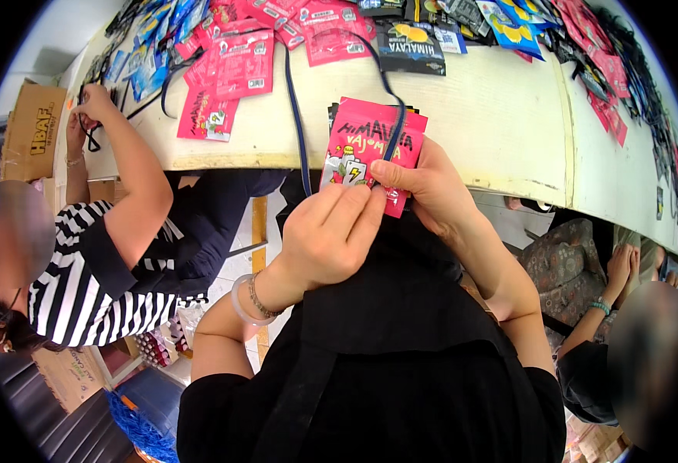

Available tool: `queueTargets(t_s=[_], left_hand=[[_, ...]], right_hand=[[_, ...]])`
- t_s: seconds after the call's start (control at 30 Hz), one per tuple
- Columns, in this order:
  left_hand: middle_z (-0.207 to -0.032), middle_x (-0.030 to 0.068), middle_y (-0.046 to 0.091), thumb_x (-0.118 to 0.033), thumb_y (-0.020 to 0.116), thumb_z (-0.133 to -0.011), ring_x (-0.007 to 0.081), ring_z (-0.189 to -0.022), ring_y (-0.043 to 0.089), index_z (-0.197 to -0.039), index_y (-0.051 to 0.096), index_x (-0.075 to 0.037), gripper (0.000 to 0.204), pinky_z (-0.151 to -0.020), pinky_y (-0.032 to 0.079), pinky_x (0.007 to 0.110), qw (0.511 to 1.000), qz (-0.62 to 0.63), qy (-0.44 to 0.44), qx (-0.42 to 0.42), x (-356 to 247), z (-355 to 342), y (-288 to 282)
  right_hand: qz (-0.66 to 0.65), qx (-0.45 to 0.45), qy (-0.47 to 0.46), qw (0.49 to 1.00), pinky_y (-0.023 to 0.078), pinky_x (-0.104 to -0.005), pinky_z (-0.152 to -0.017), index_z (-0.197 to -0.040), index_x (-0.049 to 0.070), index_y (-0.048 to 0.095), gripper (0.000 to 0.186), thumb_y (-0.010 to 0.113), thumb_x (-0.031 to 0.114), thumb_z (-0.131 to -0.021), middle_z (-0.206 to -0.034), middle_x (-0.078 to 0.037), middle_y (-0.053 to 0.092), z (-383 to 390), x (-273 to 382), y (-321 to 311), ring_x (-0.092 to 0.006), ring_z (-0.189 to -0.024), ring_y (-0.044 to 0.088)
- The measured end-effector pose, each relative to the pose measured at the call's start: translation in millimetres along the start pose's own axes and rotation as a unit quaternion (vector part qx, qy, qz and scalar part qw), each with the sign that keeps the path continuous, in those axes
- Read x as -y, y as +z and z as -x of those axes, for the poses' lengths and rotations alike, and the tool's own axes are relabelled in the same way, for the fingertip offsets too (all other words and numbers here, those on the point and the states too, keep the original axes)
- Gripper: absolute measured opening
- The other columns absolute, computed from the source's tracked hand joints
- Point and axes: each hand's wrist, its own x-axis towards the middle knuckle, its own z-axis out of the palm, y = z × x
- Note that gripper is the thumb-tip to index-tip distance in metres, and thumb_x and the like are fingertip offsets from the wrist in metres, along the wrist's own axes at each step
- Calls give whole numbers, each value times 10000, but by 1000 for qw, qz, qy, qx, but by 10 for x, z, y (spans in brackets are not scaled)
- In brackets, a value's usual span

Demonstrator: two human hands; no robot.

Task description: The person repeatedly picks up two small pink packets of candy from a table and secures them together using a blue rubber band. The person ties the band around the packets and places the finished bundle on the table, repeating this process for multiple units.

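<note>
Near the table's front edge, my right hand point(428, 185) grips a small pink pouch point(366, 143) with cartoon pictures on its front. Darker edges of one or more black pouches point(410, 109) show behind it. My right thumb lies across the pouch's front, over a navy cord point(297, 112) that loops up onto the table. My left hand point(331, 231) is closed, its fingertips pinched together at the pouch's lower part, where both ends of the cord come down. Just what lies between those fingertips is hidden.
Pink pouches point(235, 62), blue packets point(150, 73) and black pouches point(412, 48) are heaped along the table point(493, 131). At left a person in stripes handles a black cord point(90, 133); another sits at right. A cardboard box point(34, 131) stands far left.
</note>
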Motion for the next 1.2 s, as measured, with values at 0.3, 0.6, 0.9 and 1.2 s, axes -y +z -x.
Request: queueTargets(t_s=[0.3,0.6,0.9,1.2], left_hand=[[-1218,151,542,-617,598,-808,213,-1118,532,-1254,475,38,803,-940,418,360,777,509,-336,-153,93,411,-240],[-694,115,611,-261,437,-1012,262,-803,652,-637,506,-15,454,-725,499,336,648,649,-352,-186,-331,599,216],[-1160,138,642,-39,547,-874,279,-1120,574,-1232,571,-8,361,-958,423,337,842,504,68,177,496,-198,244],[-762,41,659,-211,630,-903,56,-634,526,-892,677,3,219,-606,450,215,610,701,-85,360,665,-613,532]], right_hand=[[-22,46,120,991,524,-316,-857,-1191,-28,534,493,737,-23,-742,-1063,-105,659,596,-316,1,-160,-937,651],[15,2,165,986,519,-315,-842,-1151,-1,543,515,794,-13,-702,-1042,-67,649,944,-484,99,-140,-927,630],[69,-31,120,990,512,-288,-835,-1109,-18,592,482,790,-41,-670,-1023,-79,674,1179,-245,163,-122,-909,640],[125,-126,-54,983,528,-303,-828,-1201,-107,500,789,807,-25,-479,-1032,-151,662,1423,205,-7,-202,-891,667]])
